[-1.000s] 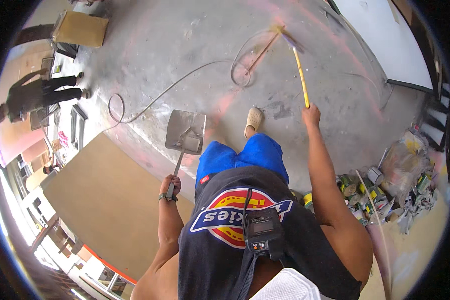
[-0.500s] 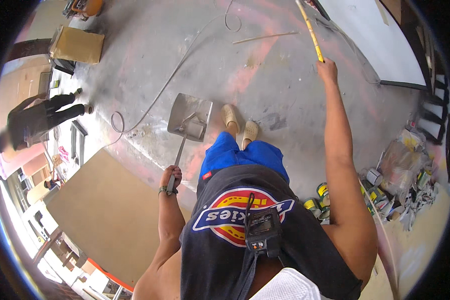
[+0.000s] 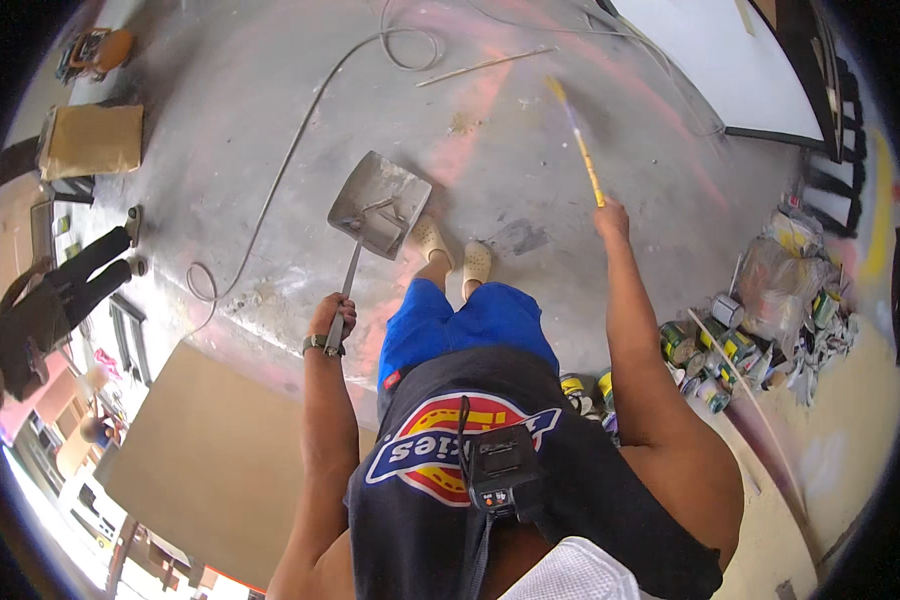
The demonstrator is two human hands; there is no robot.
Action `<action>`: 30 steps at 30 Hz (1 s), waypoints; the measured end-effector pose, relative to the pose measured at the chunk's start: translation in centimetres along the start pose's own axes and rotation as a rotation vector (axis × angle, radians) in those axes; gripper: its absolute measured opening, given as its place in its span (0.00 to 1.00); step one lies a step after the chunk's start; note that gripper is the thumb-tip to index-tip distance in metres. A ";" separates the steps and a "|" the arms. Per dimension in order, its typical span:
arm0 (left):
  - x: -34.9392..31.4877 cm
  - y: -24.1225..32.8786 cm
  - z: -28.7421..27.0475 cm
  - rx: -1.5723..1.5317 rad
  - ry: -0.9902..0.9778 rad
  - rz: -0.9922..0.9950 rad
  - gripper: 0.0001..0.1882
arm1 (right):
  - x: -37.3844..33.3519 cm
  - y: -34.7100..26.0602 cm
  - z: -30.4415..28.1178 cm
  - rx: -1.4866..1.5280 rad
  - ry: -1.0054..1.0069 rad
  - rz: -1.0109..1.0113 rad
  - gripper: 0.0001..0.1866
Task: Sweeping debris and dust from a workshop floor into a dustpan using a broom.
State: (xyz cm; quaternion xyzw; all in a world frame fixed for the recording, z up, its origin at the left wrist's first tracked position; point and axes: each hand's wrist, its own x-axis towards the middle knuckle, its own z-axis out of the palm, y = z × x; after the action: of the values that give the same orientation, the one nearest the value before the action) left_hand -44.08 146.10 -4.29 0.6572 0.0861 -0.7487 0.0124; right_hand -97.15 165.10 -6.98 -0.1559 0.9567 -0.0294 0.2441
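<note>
My left hand (image 3: 332,316) is closed round the handle of a grey long-handled dustpan (image 3: 355,190). Its pan lies in front of my feet, just left of them, with scraps of debris (image 3: 382,222) inside. Out to the right, my right hand (image 3: 611,219) grips the end of a yellow-handled broom (image 3: 583,155). The broom slants away and to the left, and its yellowish bristle head (image 3: 556,88) is slightly blurred. Whether the bristles touch the floor I cannot tell.
A hose (image 3: 288,165) curls across the floor, and a thin stick (image 3: 485,66) lies farther off. Paint cans and rubbish (image 3: 730,345) are heaped at right. A white panel (image 3: 715,60) stands far right, a brown board (image 3: 210,440) near left. Another person (image 3: 50,310) stands at left.
The broom has swung down and nearer, so its bristle head now shows over the floor. My right arm has lowered toward me. The dustpan has turned a little, still in my left hand.
</note>
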 end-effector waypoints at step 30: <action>11.6 10.9 7.8 0.605 0.001 0.127 0.04 | -17.5 -9.5 4.2 -0.103 -0.520 -0.481 0.23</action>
State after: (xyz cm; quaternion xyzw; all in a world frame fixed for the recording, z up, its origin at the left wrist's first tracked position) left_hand -51.91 135.36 -16.03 0.6354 -0.1820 -0.7378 -0.1370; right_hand -77.86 161.61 -1.38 -0.3912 0.7988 0.0030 0.4571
